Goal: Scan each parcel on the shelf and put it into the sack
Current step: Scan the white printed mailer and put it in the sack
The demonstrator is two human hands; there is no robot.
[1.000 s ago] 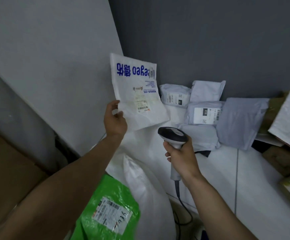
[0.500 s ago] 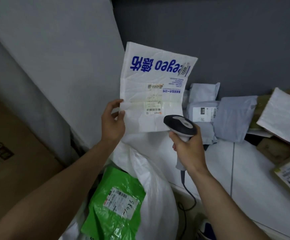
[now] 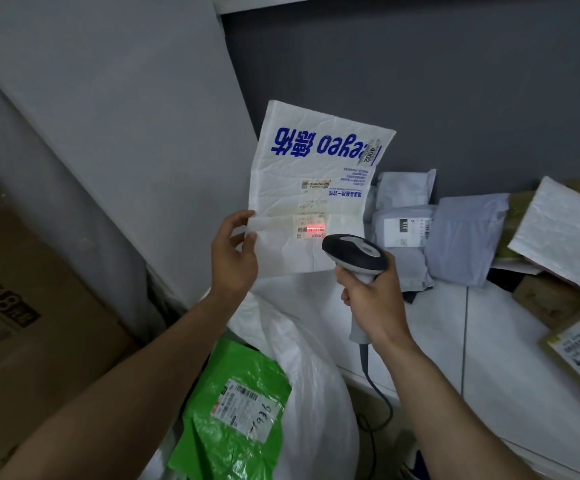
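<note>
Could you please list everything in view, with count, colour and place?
printed mailer: one, white with blue print, held up over the sack, red scan light on its label
scanner: one, dark grey, corded, aimed at that label
sack: one, white, below the shelf edge
green parcel: one, green, at the sack's mouth
poly parcels: at least four, pale grey, back of the shelf
textured mailer: one, white, right, atop brown parcels
brown parcels: at least three, brown, shelf's right end
shelf: one, white, right half
cardboard box: one, brown, far left
left hand: one, pinching the printed mailer's left edge
right hand: one, gripping the scanner's handle
</note>
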